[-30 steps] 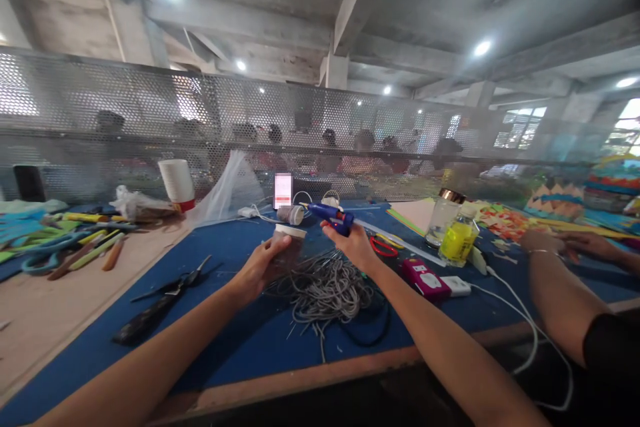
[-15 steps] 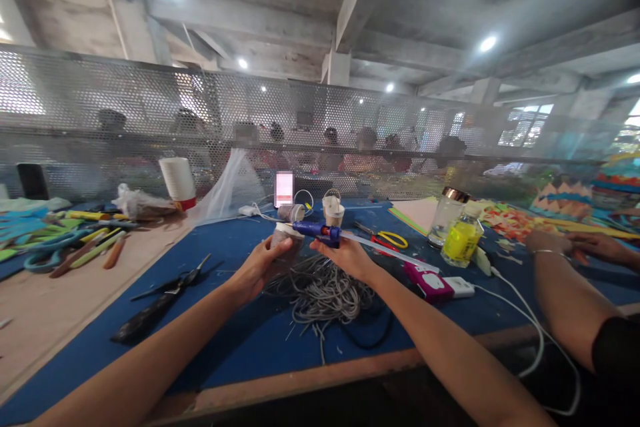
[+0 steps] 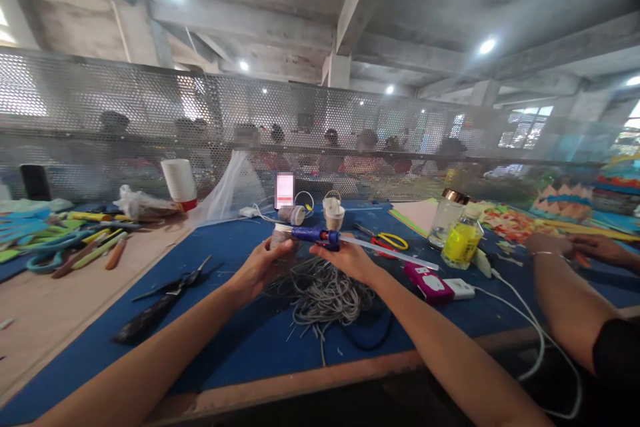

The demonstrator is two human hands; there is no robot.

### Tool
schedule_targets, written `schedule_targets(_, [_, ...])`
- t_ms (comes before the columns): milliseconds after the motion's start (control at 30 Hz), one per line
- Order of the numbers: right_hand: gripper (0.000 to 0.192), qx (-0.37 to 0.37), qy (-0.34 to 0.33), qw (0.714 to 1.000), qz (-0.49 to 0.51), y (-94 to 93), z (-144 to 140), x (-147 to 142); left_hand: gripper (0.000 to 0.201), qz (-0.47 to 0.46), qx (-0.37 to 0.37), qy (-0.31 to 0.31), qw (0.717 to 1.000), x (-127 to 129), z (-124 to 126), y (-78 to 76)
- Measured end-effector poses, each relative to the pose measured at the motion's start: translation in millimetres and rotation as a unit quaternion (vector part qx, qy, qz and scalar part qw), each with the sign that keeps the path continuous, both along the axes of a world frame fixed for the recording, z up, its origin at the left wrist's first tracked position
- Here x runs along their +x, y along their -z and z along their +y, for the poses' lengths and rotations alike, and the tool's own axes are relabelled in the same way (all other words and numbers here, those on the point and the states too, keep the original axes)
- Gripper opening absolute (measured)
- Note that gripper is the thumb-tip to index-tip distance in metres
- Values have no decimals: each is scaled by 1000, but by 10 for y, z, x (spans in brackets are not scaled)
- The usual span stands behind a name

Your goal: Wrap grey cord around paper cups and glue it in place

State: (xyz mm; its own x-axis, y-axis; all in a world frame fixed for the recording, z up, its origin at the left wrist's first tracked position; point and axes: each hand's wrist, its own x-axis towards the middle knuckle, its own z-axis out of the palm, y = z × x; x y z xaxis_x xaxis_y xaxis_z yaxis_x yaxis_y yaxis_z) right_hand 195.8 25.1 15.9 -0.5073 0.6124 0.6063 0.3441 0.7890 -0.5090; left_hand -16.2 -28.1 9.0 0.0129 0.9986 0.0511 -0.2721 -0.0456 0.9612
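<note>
My left hand (image 3: 263, 265) is closed round a small paper cup (image 3: 281, 236) with a grey covering and a pale rim. In my right hand (image 3: 350, 258) is a blue glue gun (image 3: 311, 234), its nozzle pointing left at the cup's rim. A long clear glue stick (image 3: 393, 253) sticks out from the gun's back end toward the right. Below both hands lies a loose heap of grey cord (image 3: 333, 297). Just beyond the gun are a grey-wrapped cup lying on its side (image 3: 292, 215) and a small pale cup with a handle (image 3: 333, 211).
Black pliers (image 3: 163, 303) lie at the left, near several scissors and tools. Yellow-handled scissors (image 3: 393, 240), a magenta box (image 3: 423, 282), a yellow bottle (image 3: 463, 239) and a glass jar (image 3: 447, 217) stand or lie right. A co-worker's hands (image 3: 550, 247) are at the far right. White cable (image 3: 530, 307) hangs over the edge.
The cup in my left hand has tilted or shifted slightly, and the glue gun has moved a little. Otherwise both hands keep nearly the same place.
</note>
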Motion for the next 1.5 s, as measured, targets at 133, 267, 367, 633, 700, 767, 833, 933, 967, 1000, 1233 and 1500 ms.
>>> schedule_targets(133, [34, 13, 1, 1000, -4, 2, 2, -1, 49, 18, 8, -13, 1000, 14, -17, -15])
schedule_targets(267, [34, 18, -14, 1000, 1, -16, -9, 0, 53, 49, 22, -26, 998, 14, -37, -19])
schedule_targets(367, [33, 28, -18, 999, 8, -16, -16, -9, 54, 72, 31, -53, 995, 10, -27, 4])
schedule_targets(633, [33, 40, -7, 999, -9, -35, -38, -3, 57, 127, 55, -87, 986, 9, 1, 50])
schedule_targets(700, [33, 40, -7, 999, -11, -47, -36, 4, 58, 130, 58, -94, 985, 6, -2, 47])
schedule_targets(767, [33, 39, -14, 999, -12, -55, -33, 9, 58, 127, 63, -91, 986, 3, -6, 42])
schedule_targets(833, [32, 32, -19, 999, -12, -59, -31, 13, 58, 128, 64, -88, 986, -2, -7, 40])
schedule_targets(933, [33, 25, -13, 1000, -7, -57, -26, 21, 57, 128, 57, -84, 987, -11, 5, 48])
schedule_targets(967, [34, 24, -8, 1000, -4, -55, -23, 24, 57, 125, 55, -80, 987, -14, 10, 52])
schedule_targets(1000, [34, 24, -4, 1000, -2, -52, -20, 26, 57, 121, 54, -77, 988, -16, 16, 56])
schedule_targets(1233, [32, 44, -10, 999, 2, 6, 22, 6, 55, 98, 42, -50, 993, -16, 21, 67])
schedule_targets(1500, [34, 33, -5, 999, 8, -19, 14, 26, 57, 74, 30, -39, 996, -17, 27, 51])
